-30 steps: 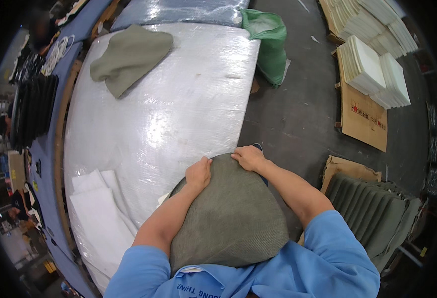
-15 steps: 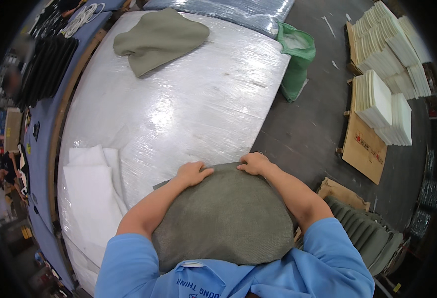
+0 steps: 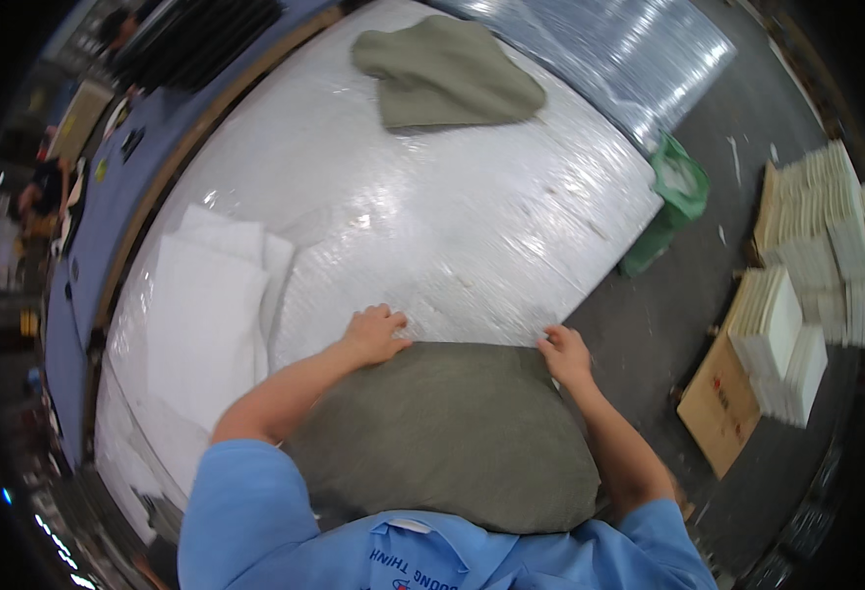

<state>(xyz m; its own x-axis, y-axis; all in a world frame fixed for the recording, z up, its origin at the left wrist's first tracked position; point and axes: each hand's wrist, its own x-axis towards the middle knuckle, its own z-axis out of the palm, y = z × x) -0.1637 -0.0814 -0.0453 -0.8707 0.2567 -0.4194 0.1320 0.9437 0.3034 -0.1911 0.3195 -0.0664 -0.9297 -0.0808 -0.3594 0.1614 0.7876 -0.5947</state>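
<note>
Against my body rests an olive-grey fabric-covered cushion (image 3: 452, 433), bulging and rounded toward me, with a straighter far edge. My left hand (image 3: 376, 335) is closed on the left end of that far edge, its fingers bent. At the right end, my right hand (image 3: 566, 354) pinches the corner, with the thumb side toward the cloth. The cushion's underside is hidden. Farther off on the plastic-wrapped table (image 3: 432, 246) lies a loose olive fabric cover (image 3: 449, 74), slightly rumpled. Folded white padding sheets (image 3: 206, 305) lie to the left of my left arm.
A green sack (image 3: 663, 206) hangs by the table's right corner. Stacks of white foam slabs (image 3: 816, 226) and a cardboard sheet (image 3: 722, 413) stand on the floor at right. A blue-topped table (image 3: 157, 147) runs along the left, with people beyond. A plastic-wrapped block (image 3: 619, 59) borders the far side.
My view has turned, shifting the table contents rightward. My hands have moved farther apart along the cushion's far edge, which now looks straighter.
</note>
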